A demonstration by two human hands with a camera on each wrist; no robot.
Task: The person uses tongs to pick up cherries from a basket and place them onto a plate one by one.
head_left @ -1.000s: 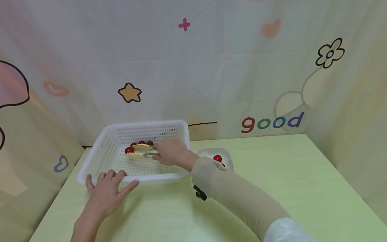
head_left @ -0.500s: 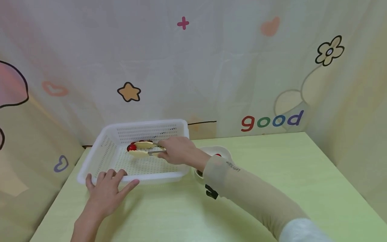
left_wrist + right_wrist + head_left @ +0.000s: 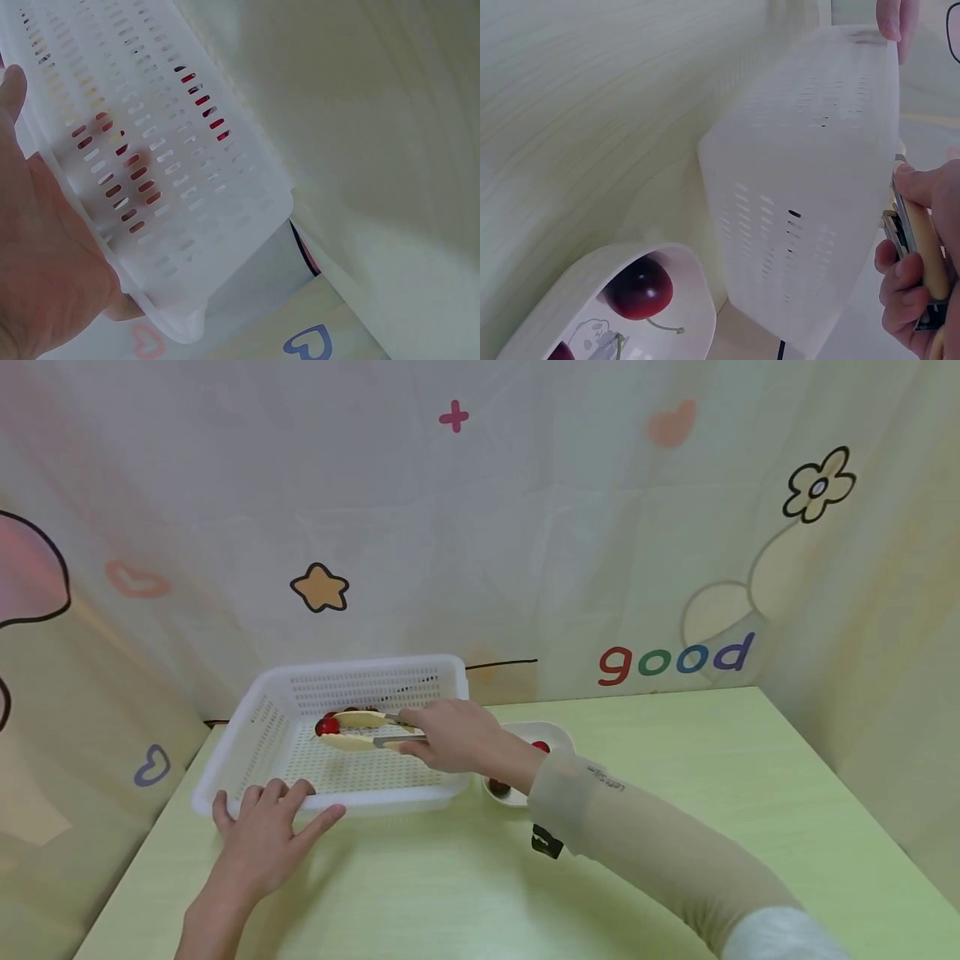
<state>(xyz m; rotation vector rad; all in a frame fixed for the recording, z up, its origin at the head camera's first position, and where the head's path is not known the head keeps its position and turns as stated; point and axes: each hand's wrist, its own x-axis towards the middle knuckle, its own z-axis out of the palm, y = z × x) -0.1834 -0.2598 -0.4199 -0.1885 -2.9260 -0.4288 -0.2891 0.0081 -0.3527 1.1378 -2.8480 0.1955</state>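
In the head view my left hand holds the near rim of a white perforated basket, its fingers hooked over into it. Through the slots in the left wrist view parts of those fingers show. My right hand grips kitchen tongs with cream tips and metal arms, reaching over the basket's right side. At the tong tips lies a dark red cherry. Further cherries behind it are mostly hidden by the tongs. In the right wrist view the right fingers wrap the tong handles.
Right of the basket a small white bowl stands partly behind the right forearm. It holds cherries with stems, seen in the right wrist view. A printed curtain hangs behind the pale green table.
The right hand and tongs have shifted a little to the right, and the tips now sit around the front cherry. More of the bowl's near side shows. The left hand stays put.
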